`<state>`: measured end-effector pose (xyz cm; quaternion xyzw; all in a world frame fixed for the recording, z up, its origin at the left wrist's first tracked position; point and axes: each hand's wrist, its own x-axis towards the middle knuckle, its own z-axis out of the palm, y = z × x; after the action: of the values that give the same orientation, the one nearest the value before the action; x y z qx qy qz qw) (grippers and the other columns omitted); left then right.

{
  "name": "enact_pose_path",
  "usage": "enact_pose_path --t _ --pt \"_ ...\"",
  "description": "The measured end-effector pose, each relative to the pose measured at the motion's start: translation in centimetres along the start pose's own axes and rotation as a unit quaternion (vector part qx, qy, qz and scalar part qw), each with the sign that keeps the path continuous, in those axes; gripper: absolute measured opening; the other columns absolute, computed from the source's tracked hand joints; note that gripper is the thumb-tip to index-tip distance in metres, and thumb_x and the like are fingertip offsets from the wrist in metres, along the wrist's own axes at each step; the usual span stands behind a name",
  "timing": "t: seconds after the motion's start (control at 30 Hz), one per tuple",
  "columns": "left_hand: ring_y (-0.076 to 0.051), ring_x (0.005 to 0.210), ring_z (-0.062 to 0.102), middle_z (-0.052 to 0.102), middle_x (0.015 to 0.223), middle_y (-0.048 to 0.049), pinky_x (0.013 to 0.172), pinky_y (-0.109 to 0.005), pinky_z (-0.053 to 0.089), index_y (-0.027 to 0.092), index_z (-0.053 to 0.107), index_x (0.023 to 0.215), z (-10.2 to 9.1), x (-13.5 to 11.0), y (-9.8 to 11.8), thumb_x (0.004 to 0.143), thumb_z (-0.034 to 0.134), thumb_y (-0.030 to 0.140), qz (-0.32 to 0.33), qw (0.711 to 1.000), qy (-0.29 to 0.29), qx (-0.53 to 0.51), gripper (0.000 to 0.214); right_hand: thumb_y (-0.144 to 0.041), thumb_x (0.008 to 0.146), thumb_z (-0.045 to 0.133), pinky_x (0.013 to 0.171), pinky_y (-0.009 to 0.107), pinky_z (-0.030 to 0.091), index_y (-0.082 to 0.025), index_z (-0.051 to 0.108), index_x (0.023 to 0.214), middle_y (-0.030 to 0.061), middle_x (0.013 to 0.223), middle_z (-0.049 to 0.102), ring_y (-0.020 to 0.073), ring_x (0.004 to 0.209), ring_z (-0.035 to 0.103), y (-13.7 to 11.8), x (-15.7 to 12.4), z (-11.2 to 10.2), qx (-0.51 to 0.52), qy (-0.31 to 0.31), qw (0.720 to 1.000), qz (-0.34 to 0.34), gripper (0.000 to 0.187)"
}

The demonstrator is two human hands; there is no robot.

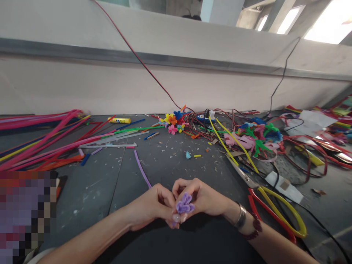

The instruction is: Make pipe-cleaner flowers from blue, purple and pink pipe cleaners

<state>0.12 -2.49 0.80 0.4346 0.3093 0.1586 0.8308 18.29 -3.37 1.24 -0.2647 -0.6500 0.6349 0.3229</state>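
Both hands meet near the table's front edge around a small purple pipe-cleaner flower with several looped petals. My right hand has its fingers closed about the loops, and a metal bracelet and dark red beads circle that wrist. Thumb and fingers of my left hand pinch at the flower's base, touching the right fingertips. A straight purple pipe cleaner runs up and left from behind the left hand; whether it joins the flower is hidden.
Scissors with red and yellow handles lie at right. Pink, red and orange pipe cleaners spread at left, near a yellow glue stick. Colourful pipe-cleaner flowers, cords and a power strip sit by the wall.
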Motion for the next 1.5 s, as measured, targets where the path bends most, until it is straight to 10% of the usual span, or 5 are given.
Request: enact_pose_path --t 0.5,0.87,1.5 --pt "-0.006 0.047 0.054 0.062 0.053 -0.0022 0.049 -0.016 0.041 0.009 0.07 0.06 0.0 -0.1 -0.3 0.052 0.08 0.025 -0.054 0.988 -0.032 -0.14 0.021 -0.022 0.06 0.075 0.068 0.023 0.039 -0.021 0.072 0.078 -0.0005 0.083 0.051 0.0085 0.074 0.048 -0.2 0.2 0.1 0.067 0.018 0.998 -0.007 0.018" --pt "-0.008 0.056 0.054 0.065 0.057 0.0007 0.059 -0.019 0.041 0.016 0.071 0.063 0.1 0.3 0.4 0.06 0.075 0.017 0.128 0.979 0.144 -0.068 0.005 -0.011 0.059 0.075 0.075 0.024 0.044 -0.022 0.061 0.1 -0.0002 0.089 0.058 0.0102 0.081 0.053 0.2 0.2 0.4 0.088 0.137 0.986 -0.044 0.044" --pt "-0.009 0.059 0.055 0.068 0.062 -0.0004 0.06 -0.018 0.041 0.018 0.073 0.068 -0.7 0.7 -0.2 0.067 0.07 0.018 0.167 0.964 0.183 0.096 0.003 -0.023 0.077 0.06 0.069 0.024 0.049 -0.025 0.067 0.093 0.0036 0.092 0.061 0.0128 0.082 0.058 -0.9 -0.2 -0.2 -0.174 0.23 0.95 -0.118 0.017"
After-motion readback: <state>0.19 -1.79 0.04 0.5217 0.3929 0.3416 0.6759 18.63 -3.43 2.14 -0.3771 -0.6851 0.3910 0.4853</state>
